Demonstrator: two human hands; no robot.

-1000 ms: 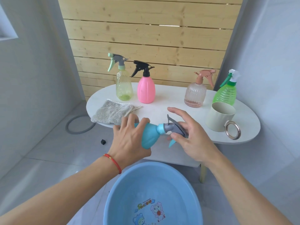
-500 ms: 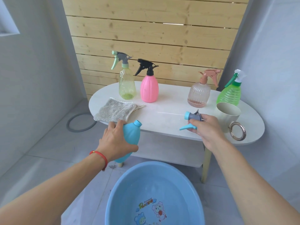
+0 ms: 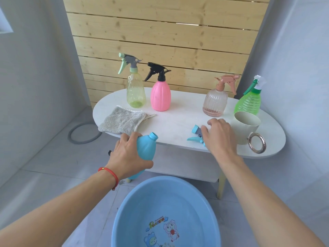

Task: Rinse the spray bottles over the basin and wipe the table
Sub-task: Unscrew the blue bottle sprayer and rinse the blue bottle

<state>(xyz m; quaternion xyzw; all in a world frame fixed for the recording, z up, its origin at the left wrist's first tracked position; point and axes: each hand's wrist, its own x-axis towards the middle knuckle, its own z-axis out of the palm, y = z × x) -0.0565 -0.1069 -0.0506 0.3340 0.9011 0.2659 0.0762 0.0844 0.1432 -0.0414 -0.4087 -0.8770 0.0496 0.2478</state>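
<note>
Blue bottle (image 3: 146,148) uncapped, gripped by left hand (image 3: 127,155), right hand (image 3: 219,138) fingers on sprayer head (image 3: 195,134), basin (image 3: 160,202) below

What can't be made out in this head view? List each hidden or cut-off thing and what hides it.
- Blue bottle: its lower body, behind the left hand; any contents are hidden by opaque plastic.
- Spray head: its rear part, under the right hand; the grip cannot be told.
- Basin: its near half, cut off by the bottom edge.
- Pink bottle: its fill level, opaque wall.
</note>
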